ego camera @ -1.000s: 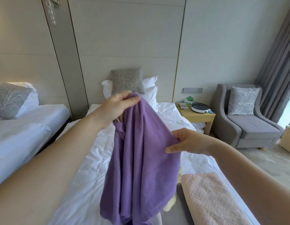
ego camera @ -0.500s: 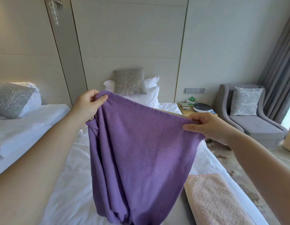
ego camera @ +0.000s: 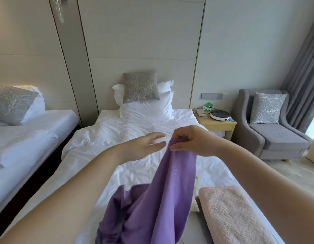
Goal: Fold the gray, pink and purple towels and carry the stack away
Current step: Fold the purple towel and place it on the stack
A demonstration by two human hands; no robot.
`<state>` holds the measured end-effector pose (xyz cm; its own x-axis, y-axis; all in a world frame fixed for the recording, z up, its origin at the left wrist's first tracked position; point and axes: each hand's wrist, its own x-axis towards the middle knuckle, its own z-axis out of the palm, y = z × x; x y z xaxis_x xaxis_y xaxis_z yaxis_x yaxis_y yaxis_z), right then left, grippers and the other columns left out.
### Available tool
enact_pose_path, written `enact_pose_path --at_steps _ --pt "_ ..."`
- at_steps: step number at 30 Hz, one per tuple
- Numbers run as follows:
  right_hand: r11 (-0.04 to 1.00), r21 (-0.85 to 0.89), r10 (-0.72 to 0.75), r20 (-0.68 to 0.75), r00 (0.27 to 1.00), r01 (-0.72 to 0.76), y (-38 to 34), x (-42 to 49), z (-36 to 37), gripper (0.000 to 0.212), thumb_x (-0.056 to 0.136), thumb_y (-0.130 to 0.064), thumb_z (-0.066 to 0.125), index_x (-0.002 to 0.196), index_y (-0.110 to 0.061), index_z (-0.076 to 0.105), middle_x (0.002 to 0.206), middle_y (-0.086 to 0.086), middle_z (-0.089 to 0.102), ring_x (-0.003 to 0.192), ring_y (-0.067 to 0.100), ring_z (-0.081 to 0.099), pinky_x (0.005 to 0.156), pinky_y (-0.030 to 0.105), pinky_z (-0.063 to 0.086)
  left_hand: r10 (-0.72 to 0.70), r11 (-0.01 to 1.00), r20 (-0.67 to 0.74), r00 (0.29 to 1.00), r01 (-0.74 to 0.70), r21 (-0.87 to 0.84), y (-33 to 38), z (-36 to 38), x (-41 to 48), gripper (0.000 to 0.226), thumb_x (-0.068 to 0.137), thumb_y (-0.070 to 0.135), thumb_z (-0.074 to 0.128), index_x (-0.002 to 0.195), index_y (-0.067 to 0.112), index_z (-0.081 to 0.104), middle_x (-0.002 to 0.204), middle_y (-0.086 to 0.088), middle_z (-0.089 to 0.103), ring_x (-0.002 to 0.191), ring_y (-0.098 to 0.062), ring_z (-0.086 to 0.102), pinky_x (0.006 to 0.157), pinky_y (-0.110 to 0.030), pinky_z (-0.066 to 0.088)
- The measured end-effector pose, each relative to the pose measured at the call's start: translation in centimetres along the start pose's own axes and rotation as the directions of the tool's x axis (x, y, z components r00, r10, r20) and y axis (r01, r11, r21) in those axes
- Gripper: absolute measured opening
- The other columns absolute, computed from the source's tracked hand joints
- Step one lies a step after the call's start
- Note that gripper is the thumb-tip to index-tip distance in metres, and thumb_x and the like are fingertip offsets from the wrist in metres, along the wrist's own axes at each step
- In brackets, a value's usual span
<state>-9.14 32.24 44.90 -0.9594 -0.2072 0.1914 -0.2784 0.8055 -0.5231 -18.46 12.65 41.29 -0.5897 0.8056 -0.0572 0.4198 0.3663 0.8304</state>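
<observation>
Right hand (ego camera: pixel 193 140) pinched the purple towel (ego camera: pixel 163 196) at its top edge, so it hung onto the bed (ego camera: pixel 135 166) below. Left hand (ego camera: pixel 144 147) hovered just beside, fingers (ego camera: pixel 159 138) spread and empty, probably to find a corner. Folded pink towel (ego camera: pixel 228 213) lay below the right fingers.

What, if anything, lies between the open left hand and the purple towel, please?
Nothing visible does. The left hand is open beside the purple towel, which the right hand pinches at its top; only air above the white bed separates them.
</observation>
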Motion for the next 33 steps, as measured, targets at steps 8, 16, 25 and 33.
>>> enact_pose_path --at_steps 8,16,25,33 --pt "0.953 0.283 0.091 0.056 0.994 -0.103 0.7 -1.0 0.2 0.016 0.093 -0.013 0.057 0.104 -0.021 0.067 0.103 0.011 0.067 0.098 0.041 0.06 0.089 0.053 0.048 0.103 0.868 -0.015 0.995 -0.097 -0.487 0.1 1.8 0.7 0.024 0.086 0.037 0.06 0.095 0.015 0.066 0.087 0.004 0.063 0.081 -0.008 0.057 0.078 -0.02 0.047" --pt "0.956 0.291 0.123 -0.269 0.955 -0.042 0.5 -0.9 1.8 0.026 0.087 -0.003 0.063 0.088 -0.029 0.066 0.104 -0.004 0.052 0.084 0.009 0.058 0.082 0.014 0.045 0.028 0.642 -0.051 0.998 -0.057 -0.764 1.1 2.6 1.3 0.03 0.088 0.022 0.045 0.095 0.014 0.073 0.096 -0.001 0.068 0.092 -0.014 0.06 0.087 -0.028 0.046" --pt "0.883 0.467 0.052 -0.202 0.978 0.05 -0.6 -1.0 1.8 0.028 0.078 0.01 0.068 0.086 -0.016 0.064 0.083 -0.004 0.067 0.076 0.0 0.064 0.077 0.013 0.05 -0.089 0.915 -0.386 0.918 -0.077 -0.396 1.1 2.3 1.3 0.006 0.092 0.021 0.059 0.093 0.019 0.065 0.086 0.005 0.065 0.08 -0.008 0.058 0.075 -0.024 0.046" --pt "0.96 0.278 0.089 -0.406 0.909 0.031 -0.4 -0.3 2.6 0.021 0.073 -0.004 0.077 0.084 -0.01 0.06 0.081 0.003 0.067 0.068 -0.002 0.058 0.065 0.006 0.042 0.032 0.797 -0.185 0.982 -0.137 -0.589 1.3 2.9 0.0 0.031 0.09 0.027 0.061 0.107 0.002 0.066 0.099 -0.008 0.07 0.091 -0.015 0.065 0.08 -0.021 0.05"
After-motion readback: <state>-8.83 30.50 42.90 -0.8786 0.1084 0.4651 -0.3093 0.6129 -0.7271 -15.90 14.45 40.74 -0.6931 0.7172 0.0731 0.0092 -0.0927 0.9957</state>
